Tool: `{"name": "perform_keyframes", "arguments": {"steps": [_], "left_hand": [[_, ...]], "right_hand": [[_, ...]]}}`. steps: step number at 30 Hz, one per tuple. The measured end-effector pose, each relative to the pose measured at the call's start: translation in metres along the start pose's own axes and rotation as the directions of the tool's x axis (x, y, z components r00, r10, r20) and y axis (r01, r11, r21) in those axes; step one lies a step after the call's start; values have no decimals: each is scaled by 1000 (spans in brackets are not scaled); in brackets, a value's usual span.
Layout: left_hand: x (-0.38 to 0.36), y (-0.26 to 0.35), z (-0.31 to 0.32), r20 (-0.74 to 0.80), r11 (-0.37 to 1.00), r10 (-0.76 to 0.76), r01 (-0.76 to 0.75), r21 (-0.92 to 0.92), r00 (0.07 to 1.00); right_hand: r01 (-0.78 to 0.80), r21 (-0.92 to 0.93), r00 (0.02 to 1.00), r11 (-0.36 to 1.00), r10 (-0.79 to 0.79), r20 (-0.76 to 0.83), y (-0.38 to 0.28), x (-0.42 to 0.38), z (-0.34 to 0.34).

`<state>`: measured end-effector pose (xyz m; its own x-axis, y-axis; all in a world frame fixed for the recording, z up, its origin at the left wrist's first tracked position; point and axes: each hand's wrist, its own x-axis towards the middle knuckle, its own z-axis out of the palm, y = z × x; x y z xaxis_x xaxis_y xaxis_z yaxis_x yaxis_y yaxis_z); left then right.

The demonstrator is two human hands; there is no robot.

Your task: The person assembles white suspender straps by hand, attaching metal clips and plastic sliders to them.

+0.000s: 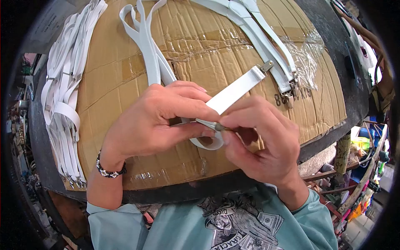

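Observation:
My left hand (156, 118) is closed, thumb and fingers pinching a white suspender strap (235, 92) near its middle. One end of that strap points up and right, finishing in a metal clip (266, 66). Below the fingers the strap curls into a loop (210, 143). My right hand (264, 135) pinches a small greyish piece (218, 126) against the strap beside my left fingertips; its exact kind is too small to tell. Beyond my left wrist, further white straps (151, 62) run up and away over the cardboard.
Flattened cardboard (112, 104) with clear tape covers the dark table (200, 186). A bundle of white suspenders (64, 79) hangs along the left side, clips at its lower end. Another white pair (256, 35) lies at upper right. A cluttered rack (366, 166) stands beyond the right edge.

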<state>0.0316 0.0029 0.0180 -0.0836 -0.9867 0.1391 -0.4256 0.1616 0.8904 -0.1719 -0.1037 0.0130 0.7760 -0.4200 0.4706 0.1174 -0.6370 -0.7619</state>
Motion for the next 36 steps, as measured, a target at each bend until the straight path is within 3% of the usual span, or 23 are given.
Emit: {"name": "perform_keyframes", "arguments": {"steps": [7, 14, 18, 22, 28, 31, 36], "left_hand": [[-2, -2, -1, 5, 1000, 0, 0, 22, 1000], [0, 1, 1, -10, 1000, -7, 7, 9, 1000], [-1, -1, 3, -27, 1000, 6, -6, -3, 1000], [-1, -1, 3, -25, 1000, 6, -6, -1, 1000], [-1, 0, -2, -2, 995, -19, 19, -101, 1000], [-3, -1, -4, -23, 970, -14, 8, -245, 1000], [-4, -7, -6, -32, 925, 48, -56, -377, 998]], "right_hand": [[-99, -67, 980, 993, 109, 166, 1, -13, -12], [35, -13, 999, 999, -36, -30, -1, 5, 1], [34, -25, 999, 999, -34, 8, 0, 0, 1], [-60, -47, 983, 997, 67, 170, 3, -19, -11], [-110, -23, 987, 994, 112, 119, 0, -22, -16], [-262, 222, 961, 939, 274, -25, 3, -26, -18], [-361, 476, 893, 802, 444, -70, 0, -28, -18]]}}
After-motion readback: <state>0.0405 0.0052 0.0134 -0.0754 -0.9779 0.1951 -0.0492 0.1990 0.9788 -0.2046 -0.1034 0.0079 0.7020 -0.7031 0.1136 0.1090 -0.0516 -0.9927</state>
